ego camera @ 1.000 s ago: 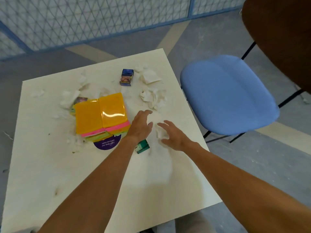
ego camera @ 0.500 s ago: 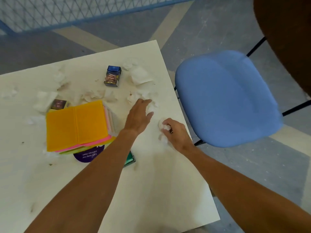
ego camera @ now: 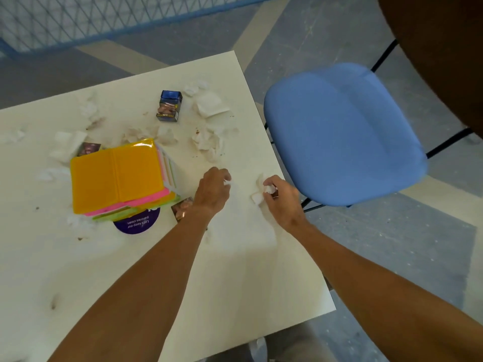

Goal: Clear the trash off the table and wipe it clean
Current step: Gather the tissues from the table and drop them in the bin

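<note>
Counter (ego camera: 146,270): white square top, stained and strewn with scraps of tissue.
Landmark: stack of coloured cloths (ego camera: 117,176), orange on top, pink and green below, lying left of centre on the counter.
Left hand (ego camera: 213,190): just right of the stack, fingers curled down on a small white tissue scrap (ego camera: 228,182); the grip appears closed on it, though the fingers hide most of the scrap.
Right hand (ego camera: 281,198): further right of the stack, near the counter's edge, fingers pinched on a crumpled tissue (ego camera: 260,190) that touches the counter.
Blue cigarette pack (ego camera: 169,105): upright, beyond the stack, towards the far edge.
Loose tissues (ego camera: 207,142): a crumpled cluster beyond and to the right of the stack; a folded tissue (ego camera: 211,104) lies further off, beside the blue cigarette pack.
Purple round sticker (ego camera: 137,222): partly under the stack's near edge.
Small printed pack (ego camera: 181,209): at the stack's near right corner, partly covered by the left wrist.
Blue chair (ego camera: 342,131): on the floor, right of the counter.
</note>
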Demonstrator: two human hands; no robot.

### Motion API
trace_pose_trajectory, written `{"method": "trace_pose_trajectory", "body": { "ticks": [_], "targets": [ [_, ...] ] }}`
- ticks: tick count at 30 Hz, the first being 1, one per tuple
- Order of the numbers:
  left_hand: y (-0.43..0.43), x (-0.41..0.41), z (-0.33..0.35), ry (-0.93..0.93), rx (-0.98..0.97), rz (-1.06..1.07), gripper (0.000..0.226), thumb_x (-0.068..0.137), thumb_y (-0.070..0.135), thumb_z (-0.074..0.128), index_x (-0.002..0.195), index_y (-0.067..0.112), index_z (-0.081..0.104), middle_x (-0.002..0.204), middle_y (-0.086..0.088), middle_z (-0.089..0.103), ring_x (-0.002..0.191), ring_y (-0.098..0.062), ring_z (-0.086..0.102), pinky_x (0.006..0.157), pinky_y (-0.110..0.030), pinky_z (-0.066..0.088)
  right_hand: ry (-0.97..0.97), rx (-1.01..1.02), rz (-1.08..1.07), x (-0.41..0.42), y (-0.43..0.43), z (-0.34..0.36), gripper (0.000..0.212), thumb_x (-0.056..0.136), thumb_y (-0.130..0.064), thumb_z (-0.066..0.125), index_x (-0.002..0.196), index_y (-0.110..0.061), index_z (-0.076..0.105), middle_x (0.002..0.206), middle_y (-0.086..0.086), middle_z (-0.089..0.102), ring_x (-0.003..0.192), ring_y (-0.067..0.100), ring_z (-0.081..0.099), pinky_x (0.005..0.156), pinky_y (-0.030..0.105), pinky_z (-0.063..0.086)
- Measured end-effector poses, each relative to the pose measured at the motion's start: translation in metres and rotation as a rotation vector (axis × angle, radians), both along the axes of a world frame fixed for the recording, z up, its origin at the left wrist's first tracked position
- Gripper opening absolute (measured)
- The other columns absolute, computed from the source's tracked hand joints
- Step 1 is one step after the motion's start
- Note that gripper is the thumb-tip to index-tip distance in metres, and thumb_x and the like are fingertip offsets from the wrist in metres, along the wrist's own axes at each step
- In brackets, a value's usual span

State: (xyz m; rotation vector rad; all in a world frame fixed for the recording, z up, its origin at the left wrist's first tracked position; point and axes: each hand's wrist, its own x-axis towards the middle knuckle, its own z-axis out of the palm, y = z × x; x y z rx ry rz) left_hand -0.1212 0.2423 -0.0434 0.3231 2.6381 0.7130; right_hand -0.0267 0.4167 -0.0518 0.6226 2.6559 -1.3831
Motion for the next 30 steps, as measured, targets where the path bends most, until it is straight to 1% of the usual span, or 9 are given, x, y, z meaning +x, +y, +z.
{"method": "trace_pose_trajectory", "body": {
  "ticks": [6,10,11,14,17,21,25,27,30],
  "targets": [
    [0.0,0.047,0.018,0.018,0.163,0.078,0.012,0.09,0.012,0.064,0.101,0.014,0.068,0.112,-0.006,0.051,0.093,-0.016,0.052,0.07,-0.013,0.032,0.073,-0.012,-0.167,0.058,0.009,0.015,0.016,0.094,-0.006,0.056,0.108,-0.011,0.062,0.103,0.002,0.064,0.088,0.016,0.06,0.068,0.003,0.041],
    [0.021,0.096,0.023,-0.046,0.251,0.054,0.008,0.088,0.01,0.067,0.094,0.014,0.068,0.112,-0.007,0.058,0.09,-0.022,0.061,0.072,-0.019,0.041,0.114,-0.001,-0.279,0.11,0.034,0.027,0.01,0.092,-0.007,0.058,0.098,-0.015,0.061,0.093,0.002,0.065,0.083,0.017,0.062,0.067,0.013,0.045],
    [0.027,0.107,0.024,-0.061,0.282,0.051,0.007,0.087,0.009,0.067,0.093,0.013,0.068,0.108,-0.007,0.062,0.088,-0.023,0.062,0.069,-0.017,0.042,0.109,0.012,-0.292,0.119,0.042,0.028,0.01,0.092,-0.006,0.059,0.096,-0.015,0.061,0.091,0.002,0.064,0.082,0.017,0.061,0.065,0.009,0.043],
    [0.053,0.141,0.028,-0.081,0.341,0.01,0.006,0.088,0.008,0.067,0.093,0.011,0.069,0.094,-0.001,0.065,0.079,-0.018,0.061,0.062,-0.008,0.041,0.084,0.029,-0.326,0.147,0.072,0.024,0.01,0.091,-0.006,0.059,0.099,-0.01,0.064,0.093,0.006,0.067,0.08,0.016,0.061,0.058,0.005,0.039],
    [0.087,0.169,0.031,-0.111,0.375,-0.003,0.007,0.088,0.01,0.067,0.095,0.01,0.069,0.095,-0.001,0.064,0.075,-0.015,0.06,0.064,-0.015,0.046,0.034,0.016,-0.331,0.168,0.101,0.017,0.011,0.091,-0.006,0.06,0.097,-0.015,0.062,0.098,0.007,0.066,0.084,0.017,0.062,0.061,0.012,0.039],
    [0.15,0.2,0.028,-0.116,0.397,0.008,0.01,0.085,0.009,0.068,0.092,0.014,0.064,0.093,-0.003,0.063,0.076,-0.018,0.057,0.074,-0.029,0.049,-0.019,0.017,-0.271,0.193,0.15,0.002,0.017,0.089,-0.002,0.061,0.093,-0.018,0.059,0.096,0.004,0.064,0.087,0.018,0.062,0.066,0.012,0.041],
    [0.21,0.232,0.005,-0.134,0.403,0.153,0.01,0.085,0.007,0.067,0.093,0.012,0.063,0.1,-0.005,0.065,0.083,-0.021,0.06,0.079,-0.035,0.052,-0.121,0.027,-0.139,0.207,0.201,-0.028,0.019,0.087,-0.001,0.063,0.091,-0.018,0.059,0.093,0.003,0.064,0.088,0.02,0.062,0.079,0.031,0.051],
    [0.237,0.254,-0.019,-0.147,0.383,0.222,0.011,0.088,0.009,0.067,0.098,0.008,0.065,0.099,-0.002,0.063,0.086,-0.02,0.061,0.076,-0.031,0.051,-0.175,0.04,-0.039,0.215,0.227,-0.054,0.017,0.085,-0.002,0.063,0.089,-0.018,0.06,0.09,0.002,0.063,0.086,0.019,0.059,0.084,0.039,0.053],
    [0.257,0.287,-0.074,-0.2,0.352,0.342,0.009,0.09,0.007,0.065,0.099,0.008,0.064,0.102,-0.004,0.066,0.09,-0.02,0.063,0.068,-0.019,0.045,-0.249,0.02,0.111,0.227,0.249,-0.1,0.021,0.083,0.0,0.061,0.093,-0.018,0.063,0.093,0.003,0.062,0.085,0.018,0.057,0.08,0.038,0.051]
  ]
}}
